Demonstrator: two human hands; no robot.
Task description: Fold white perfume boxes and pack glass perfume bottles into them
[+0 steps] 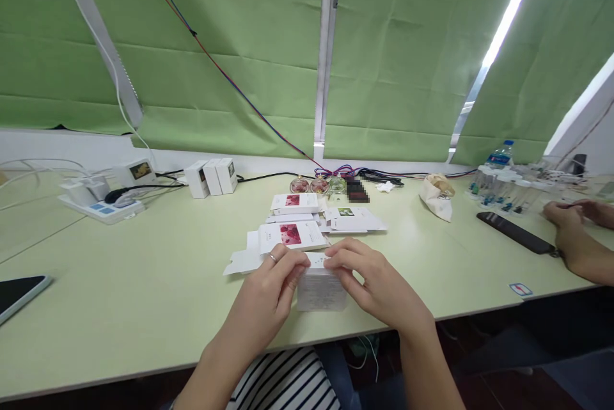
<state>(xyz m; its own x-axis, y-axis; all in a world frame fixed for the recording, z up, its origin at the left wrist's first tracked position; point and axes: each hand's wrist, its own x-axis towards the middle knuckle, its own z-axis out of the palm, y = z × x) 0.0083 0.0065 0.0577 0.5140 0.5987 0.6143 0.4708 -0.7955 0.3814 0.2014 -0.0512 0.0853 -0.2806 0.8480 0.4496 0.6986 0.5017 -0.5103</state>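
Between my two hands is a small white carton with fine print on the side facing me. My left hand, with a ring on one finger, grips its upper left edge. My right hand pinches the upper right edge, fingertips on the top panel. Just beyond lie unfolded white cartons with a red flower picture, their flaps spread out. To the right of these is another flat carton with a green picture. Round glass bottles with reddish contents and one greenish bottle stand behind the cartons.
Closed white boxes stand at the back left beside a power strip. A phone lies far left. On the right are a cloth pouch, a black case, capped clear containers and another person's hands.
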